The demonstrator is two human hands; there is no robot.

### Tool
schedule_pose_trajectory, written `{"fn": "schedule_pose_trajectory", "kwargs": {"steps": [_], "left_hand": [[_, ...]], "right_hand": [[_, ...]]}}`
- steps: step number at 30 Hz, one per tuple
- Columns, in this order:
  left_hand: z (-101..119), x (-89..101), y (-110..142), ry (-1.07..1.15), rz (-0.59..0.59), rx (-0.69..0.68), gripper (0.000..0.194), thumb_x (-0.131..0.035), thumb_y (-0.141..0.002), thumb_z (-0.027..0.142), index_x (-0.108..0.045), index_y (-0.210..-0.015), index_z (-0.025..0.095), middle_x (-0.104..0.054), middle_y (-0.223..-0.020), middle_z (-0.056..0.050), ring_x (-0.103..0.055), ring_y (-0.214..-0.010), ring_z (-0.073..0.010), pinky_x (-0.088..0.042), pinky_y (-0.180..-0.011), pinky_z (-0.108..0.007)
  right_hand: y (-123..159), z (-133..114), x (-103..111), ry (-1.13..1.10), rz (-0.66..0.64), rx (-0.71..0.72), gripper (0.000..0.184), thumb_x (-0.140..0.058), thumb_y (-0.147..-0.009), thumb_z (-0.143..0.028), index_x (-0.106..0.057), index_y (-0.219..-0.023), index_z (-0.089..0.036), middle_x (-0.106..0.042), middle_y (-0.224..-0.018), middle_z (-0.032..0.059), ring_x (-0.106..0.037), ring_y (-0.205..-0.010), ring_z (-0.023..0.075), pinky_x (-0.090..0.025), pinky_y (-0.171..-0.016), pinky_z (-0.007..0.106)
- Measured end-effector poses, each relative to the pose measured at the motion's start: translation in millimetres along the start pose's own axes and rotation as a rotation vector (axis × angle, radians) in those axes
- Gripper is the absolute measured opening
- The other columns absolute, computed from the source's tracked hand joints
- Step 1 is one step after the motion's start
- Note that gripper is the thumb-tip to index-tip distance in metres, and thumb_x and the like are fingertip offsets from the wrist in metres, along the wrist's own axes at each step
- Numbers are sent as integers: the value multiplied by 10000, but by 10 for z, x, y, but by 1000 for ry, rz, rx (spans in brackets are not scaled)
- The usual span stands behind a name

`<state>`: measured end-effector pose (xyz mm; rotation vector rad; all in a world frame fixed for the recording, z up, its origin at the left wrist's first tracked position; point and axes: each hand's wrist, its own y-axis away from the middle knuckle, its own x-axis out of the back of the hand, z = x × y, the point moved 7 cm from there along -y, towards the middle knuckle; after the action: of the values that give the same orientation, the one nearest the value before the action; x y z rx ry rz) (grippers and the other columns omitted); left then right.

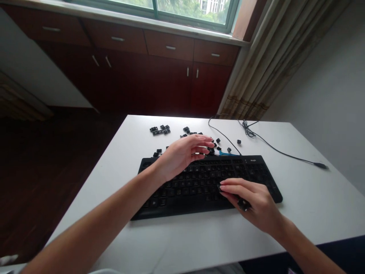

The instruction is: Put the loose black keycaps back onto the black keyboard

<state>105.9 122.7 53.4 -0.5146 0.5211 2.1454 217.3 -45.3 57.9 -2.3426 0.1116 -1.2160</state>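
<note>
A black computer keyboard (185, 182) lies across the white table, with some keys in place and gaps elsewhere. Over its right-middle part, my right hand (252, 198) is closed, thumb and fingertips pinching a small black keycap (219, 187). More black keycaps (243, 204) are tucked against the palm of that hand. My left hand (186, 154) hovers above the keyboard's back edge, fingers stretched out and slightly bent, with nothing visible in it. Loose keycaps (218, 140) lie just beyond its fingertips, partly hidden by the hand.
Another cluster of keycaps (160, 130) sits at the table's back left, and a single keycap (238, 141) at the back right. A blue brush-like tool (228, 153) lies behind the keyboard. The black cable (281, 151) runs across the right side of the white table (310, 198).
</note>
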Motion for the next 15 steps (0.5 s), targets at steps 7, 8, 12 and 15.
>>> {"fn": "schedule_pose_trajectory", "kwargs": {"steps": [7,8,12,15], "left_hand": [[39,223,-83,17,37,9,199,-706,-845,336,-727,-905,147,-672,-904,-38,-567,-752,-104,-439,-684,-216],[44,228,-87,12,29,3,198,-707,-843,335,-727,-905,148,-668,-900,-35,-564,-748,-102,-433,-678,-215],[83,257,-94,3,4,-35,201,-696,-847,336,-730,-907,147,-661,-894,-31,-557,-737,-98,-408,-646,-213],[85,269,-98,3,-15,-38,210,-695,-842,347,-737,-904,151,-669,-890,-35,-554,-718,-97,-395,-625,-213]], "right_hand": [[-146,-171,-324,59,-82,59,199,-644,-905,-103,-700,-1071,-198,-763,-1095,78,-746,-911,193,-602,-768,300],[-178,-191,-348,67,-95,63,191,-632,-912,-104,-700,-1065,-196,-763,-1095,78,-747,-907,195,-601,-760,299],[-242,-221,-431,78,-188,57,248,-579,-918,-74,-690,-1103,-197,-747,-1148,82,-743,-941,201,-600,-770,302],[-231,-202,-463,75,-237,35,269,-581,-916,-84,-683,-1132,-209,-736,-1181,89,-737,-977,209,-604,-806,311]]}}
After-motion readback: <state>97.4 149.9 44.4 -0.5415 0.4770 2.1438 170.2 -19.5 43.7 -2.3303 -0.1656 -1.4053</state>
